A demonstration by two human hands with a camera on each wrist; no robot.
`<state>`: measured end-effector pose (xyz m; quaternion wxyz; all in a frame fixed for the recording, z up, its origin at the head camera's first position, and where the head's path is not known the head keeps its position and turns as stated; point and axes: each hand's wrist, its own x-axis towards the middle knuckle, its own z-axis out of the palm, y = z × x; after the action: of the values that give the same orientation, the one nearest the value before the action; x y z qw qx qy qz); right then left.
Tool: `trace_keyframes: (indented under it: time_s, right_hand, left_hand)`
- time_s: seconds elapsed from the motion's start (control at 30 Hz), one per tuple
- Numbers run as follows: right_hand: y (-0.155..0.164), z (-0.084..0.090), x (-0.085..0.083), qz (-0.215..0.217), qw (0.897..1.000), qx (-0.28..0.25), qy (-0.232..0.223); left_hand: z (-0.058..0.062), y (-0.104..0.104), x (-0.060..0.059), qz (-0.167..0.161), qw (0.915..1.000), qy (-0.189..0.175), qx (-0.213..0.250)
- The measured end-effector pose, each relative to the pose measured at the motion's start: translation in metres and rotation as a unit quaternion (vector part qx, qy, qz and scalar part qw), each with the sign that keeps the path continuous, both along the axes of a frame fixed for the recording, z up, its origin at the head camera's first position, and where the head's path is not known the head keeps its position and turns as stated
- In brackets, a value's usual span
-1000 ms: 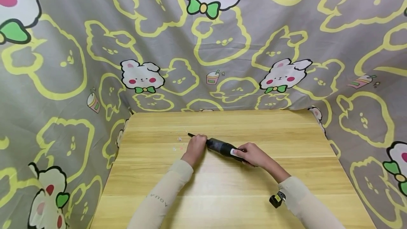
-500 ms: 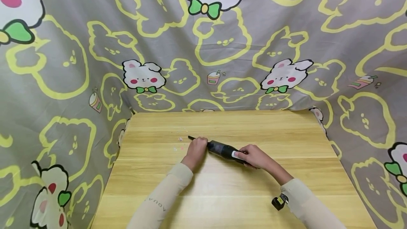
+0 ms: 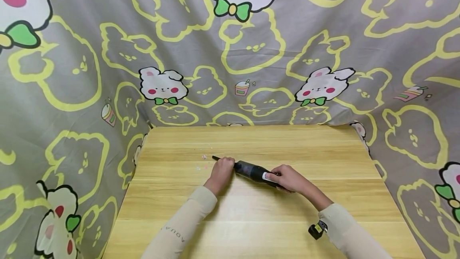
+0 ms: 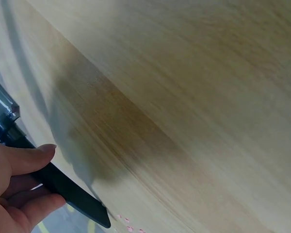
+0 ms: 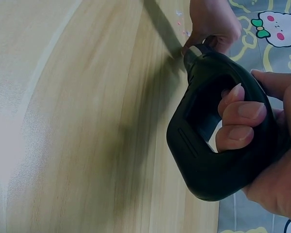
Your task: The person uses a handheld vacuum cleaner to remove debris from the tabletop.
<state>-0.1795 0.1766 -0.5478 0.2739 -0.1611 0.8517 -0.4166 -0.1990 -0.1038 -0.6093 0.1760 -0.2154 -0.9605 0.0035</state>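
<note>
Holding the handheld vacuum low over the worktop, right hand curled through its handle, left hand pinching the nozzle, risks scattering the crumbs if it jerks.

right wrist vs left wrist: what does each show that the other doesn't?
Right wrist only: the right hand curled through the vacuum's loop handle, and the printed cloth.
Left wrist only: the nozzle tip close up, beside pink crumbs.
Both: the left hand gripping the nozzle, and the wooden table.
</note>
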Motion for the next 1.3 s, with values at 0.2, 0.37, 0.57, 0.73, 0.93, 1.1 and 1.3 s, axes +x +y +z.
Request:
trace_keyframes:
  time_s: [0.2,0.37,0.57,0.73,0.93,1.1,1.3]
  right_hand:
    - [0.0,0.001,0.001,0.003,1.0,0.005,0.005]
    - [0.001,0.001,0.002,0.005,1.0,0.007,0.008]
    - [0.001,0.0,0.003,0.005,1.0,0.001,0.01]
    - [0.002,0.001,0.004,0.007,1.0,-0.002,0.0]
    - [0.002,0.001,0.006,0.009,1.0,-0.005,-0.003]
    - [0.002,0.002,0.007,0.013,1.0,-0.01,-0.003]
    - [0.001,0.002,0.007,0.018,1.0,-0.007,-0.007]
  left_hand:
    - [-0.003,-0.002,0.002,-0.006,0.9999,-0.009,0.013]
    - [-0.003,-0.002,0.003,-0.007,0.9999,-0.011,0.005]
    - [-0.002,-0.003,0.007,-0.009,0.9999,-0.007,0.009]
    - [-0.002,-0.003,0.009,-0.012,0.9998,0.002,0.013]
    - [-0.002,-0.003,0.011,-0.014,0.9998,0.001,0.014]
    - [-0.001,-0.005,0.013,-0.017,0.9998,-0.01,0.009]
    - [0.001,-0.006,0.018,-0.02,0.9997,-0.011,0.005]
